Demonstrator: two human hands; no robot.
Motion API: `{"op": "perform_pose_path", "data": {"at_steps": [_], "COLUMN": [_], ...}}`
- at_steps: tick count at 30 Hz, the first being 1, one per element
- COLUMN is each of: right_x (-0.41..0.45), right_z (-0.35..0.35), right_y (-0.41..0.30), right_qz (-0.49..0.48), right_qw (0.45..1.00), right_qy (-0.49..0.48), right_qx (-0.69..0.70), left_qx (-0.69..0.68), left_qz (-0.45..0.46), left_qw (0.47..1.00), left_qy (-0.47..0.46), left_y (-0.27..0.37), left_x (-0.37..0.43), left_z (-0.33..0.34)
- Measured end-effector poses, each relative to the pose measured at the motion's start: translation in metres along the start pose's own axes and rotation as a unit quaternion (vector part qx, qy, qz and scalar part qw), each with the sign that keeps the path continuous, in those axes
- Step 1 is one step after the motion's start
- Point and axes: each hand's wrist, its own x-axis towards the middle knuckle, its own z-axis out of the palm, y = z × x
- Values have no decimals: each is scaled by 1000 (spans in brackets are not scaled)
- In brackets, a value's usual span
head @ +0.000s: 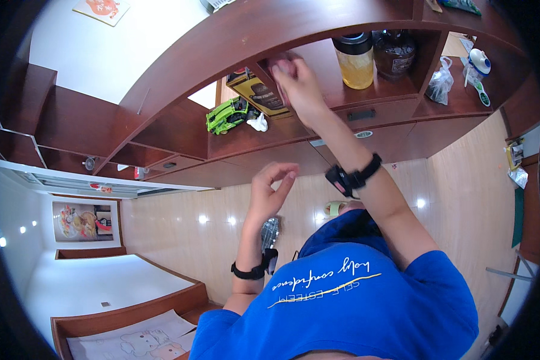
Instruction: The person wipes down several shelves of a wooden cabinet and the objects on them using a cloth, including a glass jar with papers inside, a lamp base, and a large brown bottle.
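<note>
My right hand [300, 85] reaches into the dark red wooden shelf unit [162, 101], closed on a pinkish cloth [284, 65]. The cloth is blurred and pressed against the upright divider between two compartments. Left of that divider stands a yellow and black box [263, 94] with a bottle pictured on it. A green toy car [227, 116] and a crumpled white tissue [258, 122] lie beside the box. My left hand [270, 189] hangs in front of the cabinet, holding nothing, with thumb and fingers apart.
Right of my right hand stand a black-lidded jar of yellow liquid [355, 63] and a dark brown glass jar [393, 56]. Farther right are a knotted plastic bag [440, 83] and a white and green handheld device [481, 93]. Closed cabinet doors [274, 159] run below.
</note>
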Motion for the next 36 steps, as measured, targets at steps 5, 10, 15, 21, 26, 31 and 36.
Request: {"op": "perform_pose_path", "data": {"at_steps": [5, 10, 15, 21, 26, 31, 36], "right_x": [-104, -71, -45, -111, -102, -3, 56], "right_z": [-53, -49, -32, -61, -64, -43, -46], "right_y": [-2, -39, -22, 2, -37, -12, 64], "right_qz": [-132, -163, -302, -122, -28, -104, 16], "right_qw": [977, 979, 913, 817, 861, 842, 781], "right_qy": [-146, -5, -71, -162, -189, 21, -32], "right_qx": [-77, -119, -263, -539, -471, -529, -624], "left_qx": [-17, 9, -22, -42, -33, -42, -22], "left_qz": [22, 3, -37, -80, -105, -105, -123], "left_qw": [1000, 998, 993, 982, 975, 972, 970], "left_qy": [11, 59, 112, 165, 194, 208, 208], "left_y": [13, 20, 25, 18, 17, 25, 32], "left_x": [6, -19, -54, -93, -116, -131, -137], "left_z": [2, -8, -7, -1, 1, 17, 28]}}
